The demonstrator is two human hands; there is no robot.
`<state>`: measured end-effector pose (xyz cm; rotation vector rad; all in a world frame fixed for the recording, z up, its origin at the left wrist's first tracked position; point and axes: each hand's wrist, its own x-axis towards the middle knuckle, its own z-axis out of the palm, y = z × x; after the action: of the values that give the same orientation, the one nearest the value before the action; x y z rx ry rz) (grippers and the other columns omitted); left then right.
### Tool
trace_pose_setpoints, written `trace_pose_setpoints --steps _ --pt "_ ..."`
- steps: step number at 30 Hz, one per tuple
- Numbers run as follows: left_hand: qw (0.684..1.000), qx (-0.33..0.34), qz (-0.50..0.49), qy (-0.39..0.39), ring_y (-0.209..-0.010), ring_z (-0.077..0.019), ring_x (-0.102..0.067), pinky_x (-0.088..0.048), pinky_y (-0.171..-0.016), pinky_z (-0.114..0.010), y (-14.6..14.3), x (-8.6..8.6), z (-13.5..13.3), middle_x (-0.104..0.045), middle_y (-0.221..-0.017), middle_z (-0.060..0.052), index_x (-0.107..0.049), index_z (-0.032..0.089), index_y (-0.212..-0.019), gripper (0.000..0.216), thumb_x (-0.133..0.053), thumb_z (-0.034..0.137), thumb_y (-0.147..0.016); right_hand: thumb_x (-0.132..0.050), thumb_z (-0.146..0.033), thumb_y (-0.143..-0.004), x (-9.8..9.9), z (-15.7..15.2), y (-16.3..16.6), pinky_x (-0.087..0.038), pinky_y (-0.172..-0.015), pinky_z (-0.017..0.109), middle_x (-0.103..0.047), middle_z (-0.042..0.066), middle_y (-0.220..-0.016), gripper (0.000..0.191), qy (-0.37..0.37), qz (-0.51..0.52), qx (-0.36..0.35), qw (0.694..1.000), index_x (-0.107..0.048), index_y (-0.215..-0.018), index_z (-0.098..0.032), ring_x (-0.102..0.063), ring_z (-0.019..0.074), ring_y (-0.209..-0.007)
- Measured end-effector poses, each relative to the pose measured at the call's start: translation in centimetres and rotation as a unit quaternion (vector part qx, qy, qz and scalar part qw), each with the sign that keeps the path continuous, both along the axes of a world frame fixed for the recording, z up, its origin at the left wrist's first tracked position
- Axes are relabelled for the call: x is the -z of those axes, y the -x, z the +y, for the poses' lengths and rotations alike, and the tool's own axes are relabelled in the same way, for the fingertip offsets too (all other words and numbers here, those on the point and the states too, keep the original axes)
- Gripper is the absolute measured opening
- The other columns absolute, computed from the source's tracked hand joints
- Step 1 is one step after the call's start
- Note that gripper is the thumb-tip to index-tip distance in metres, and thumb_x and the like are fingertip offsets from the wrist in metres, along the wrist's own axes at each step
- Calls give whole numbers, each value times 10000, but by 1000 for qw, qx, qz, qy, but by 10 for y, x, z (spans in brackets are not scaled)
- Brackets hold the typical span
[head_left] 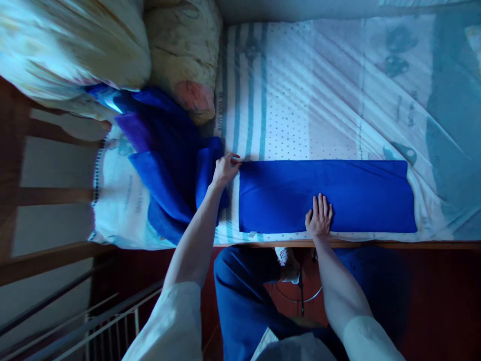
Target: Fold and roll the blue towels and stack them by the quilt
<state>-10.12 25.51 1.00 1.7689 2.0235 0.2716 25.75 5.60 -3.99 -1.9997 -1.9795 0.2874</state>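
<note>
A blue cloth, folded into a long flat rectangle, lies along the near edge of the bed. A small pale tag shows at its lower left edge. My left hand is at the cloth's far left corner, with thumb and fingers closed in a pinch on it. Flat on the middle of the cloth, near its front edge, rests my right hand, fingers stretched out and slightly apart. To the left of the left hand lies a crumpled pile of blue fabric, partly behind my left forearm.
Patterned bedding covers the bed, creased at the right. A pillow and a large pale bundle stand at the back left. A wooden bed frame and a metal rack are on the left. My legs are against the bed's front edge.
</note>
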Motion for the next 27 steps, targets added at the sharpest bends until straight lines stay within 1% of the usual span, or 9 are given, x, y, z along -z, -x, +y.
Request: trace_pose_setpoints --steps 3,5,9,12,15,19,23,25,27 --pt "997 -39 43 -59 -1155 -296 -605 -450 -1075 -546 -27 -5 -11 -709 -1073 -111 -638 138 -1202 301 -477 254 -976 -380 -216 -959 0 0 0 -223 -1245 561 -401 148 -1629 616 -1 3 -1 1000 -412 -1570 -148 -289 265 -1541" --pt "993 -19 54 -106 -1290 -316 -520 -394 -1119 -589 -66 -6 -31 -645 -1265 -154 -599 103 -1281 362 -417 214 -989 -380 -217 -958 -1 0 0 -228 -1242 564 -410 149 -1624 608 -1 4 0 1000 -428 -1560 -148 -301 266 -1537" --pt "974 194 -30 -113 -1513 -330 -318 -221 -1248 -586 -169 8 -88 -453 -1572 -176 -543 150 -1426 468 -410 311 -1007 -365 -215 -961 -2 1 1 -227 -1237 576 -426 159 -1612 594 -5 5 4 1000 -452 -1544 -141 -319 273 -1531" --pt "964 230 -71 -113 -1590 -336 -138 -114 -1271 -625 -210 27 -115 -334 -1664 -134 -459 196 -1527 558 -384 405 -1015 -364 -217 -966 -3 0 1 -228 -1239 565 -426 162 -1611 594 -9 2 2 1000 -443 -1549 -134 -311 270 -1534" --pt "978 173 -62 -102 -1600 -344 -70 -62 -1263 -662 -194 38 -115 -304 -1682 -107 -436 238 -1554 588 -405 456 -1008 -379 -225 -964 -3 0 1 -232 -1241 548 -423 154 -1615 602 -5 -3 2 1000 -431 -1558 -140 -315 267 -1532" --pt "995 49 -15 -91 -1598 -350 -76 -62 -1260 -666 -118 40 -94 -258 -1695 -128 -411 216 -1571 626 -421 476 -1001 -387 -222 -959 -2 0 1 -223 -1243 558 -413 147 -1624 620 -4 -4 -1 1000 -408 -1575 -152 -310 275 -1534" --pt "996 6 -5 -89 -1595 -304 -138 -134 -1291 -562 -58 37 -77 -245 -1691 -173 -369 119 -1581 664 -368 467 -1016 -386 -209 -960 -3 0 1 -231 -1242 557 -403 154 -1629 627 -11 0 -5 1000 -390 -1584 -144 -296 273 -1541" --pt "996 -11 4 -89 -1595 -307 -132 -131 -1294 -558 -52 35 -75 -236 -1688 -196 -356 81 -1579 666 -357 442 -1019 -380 -206 -963 -4 0 2 -229 -1243 563 -405 159 -1626 620 -11 0 -4 1000 -398 -1579 -137 -302 274 -1541" --pt "994 -31 19 -100 -1600 -322 -70 -95 -1288 -597 -66 33 -78 -207 -1692 -209 -343 61 -1579 658 -358 407 -1020 -371 -208 -968 -5 0 2 -224 -1245 568 -418 162 -1618 607 -13 -1 -1 1000 -416 -1568 -133 -315 275 -1537"
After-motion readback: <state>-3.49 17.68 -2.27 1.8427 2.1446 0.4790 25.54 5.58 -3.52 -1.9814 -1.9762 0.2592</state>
